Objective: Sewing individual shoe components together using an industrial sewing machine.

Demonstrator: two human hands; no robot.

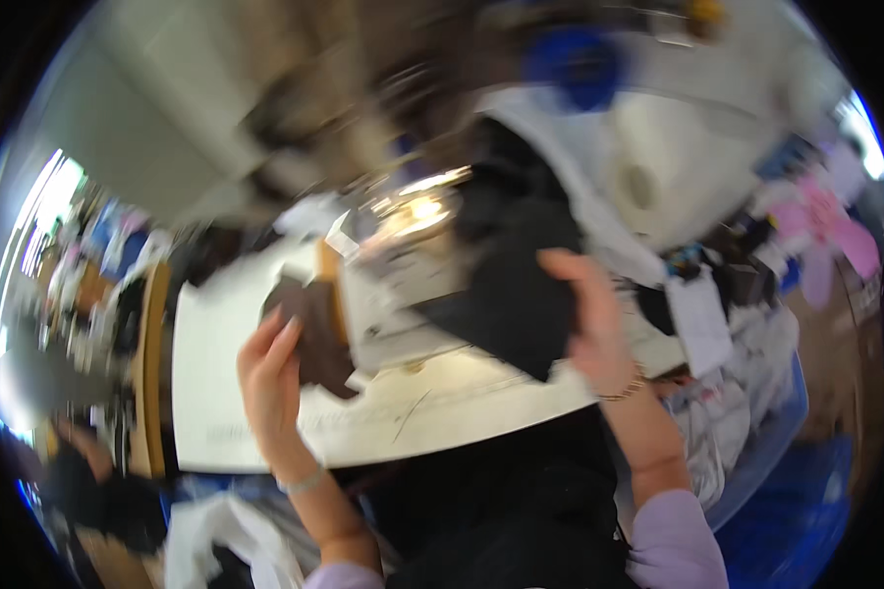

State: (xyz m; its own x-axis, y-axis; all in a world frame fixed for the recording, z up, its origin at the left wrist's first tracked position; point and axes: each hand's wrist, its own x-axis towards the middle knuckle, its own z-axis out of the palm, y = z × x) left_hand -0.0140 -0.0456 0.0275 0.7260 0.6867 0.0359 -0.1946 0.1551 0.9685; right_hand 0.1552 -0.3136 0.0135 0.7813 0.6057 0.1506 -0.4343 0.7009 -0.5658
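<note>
My left hand (273,378) is closed on a dark brown fabric piece (321,339), held over the white table at the left. Gripped in my right hand (599,324) is a black fabric piece (521,290), whose pointed corner reaches toward the middle. The two pieces are apart. Motion blurs both hands and the cloth. Beyond them, a bright light shines on the metal working area of what looks like a white sewing machine (702,147). More black cloth lies beside that light, behind the black piece.
The white table (226,393) runs across in front of me. At the right stand a blue bin (794,407) of white cloth and a pink flower-shaped thing (823,228). A wooden edge (151,373) lies left of the table. Another person (59,422) is blurred at far left.
</note>
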